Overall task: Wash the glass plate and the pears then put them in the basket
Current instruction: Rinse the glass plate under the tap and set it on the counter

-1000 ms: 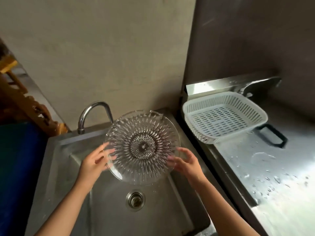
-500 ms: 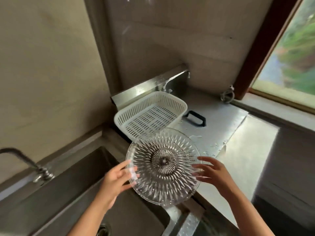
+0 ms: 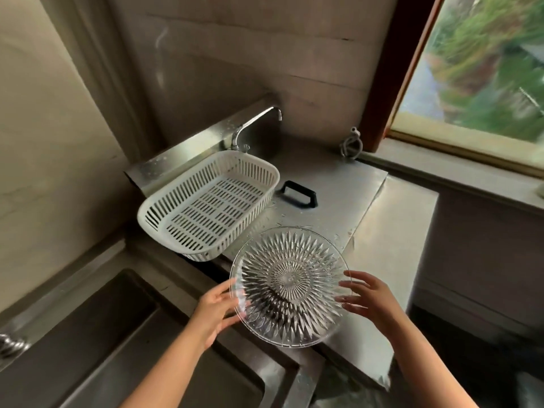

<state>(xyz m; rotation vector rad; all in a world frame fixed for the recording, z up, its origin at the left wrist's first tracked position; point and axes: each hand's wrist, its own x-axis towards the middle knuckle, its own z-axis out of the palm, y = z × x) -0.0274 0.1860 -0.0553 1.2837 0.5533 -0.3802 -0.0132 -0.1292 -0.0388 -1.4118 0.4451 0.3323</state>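
Note:
The round cut-glass plate (image 3: 290, 285) is held tilted toward me above the wet steel counter, just right of the sink. My left hand (image 3: 217, 309) grips its left rim. My right hand (image 3: 369, 298) holds the right rim with fingers spread along the edge. The white slotted plastic basket (image 3: 159, 212) stands empty on the counter behind and to the left of the plate, a short gap away. No pears are in view.
The steel sink (image 3: 97, 334) lies at the lower left. A small tap (image 3: 253, 125) rises behind the basket. A black handle (image 3: 298, 193) sits on the steel counter cover (image 3: 347, 189) to the right of the basket. A window (image 3: 482, 72) fills the upper right.
The plate has travelled from over the sink drain rightward to above the counter, still in both hands. My view has swung right, bringing the basket nearer the middle.

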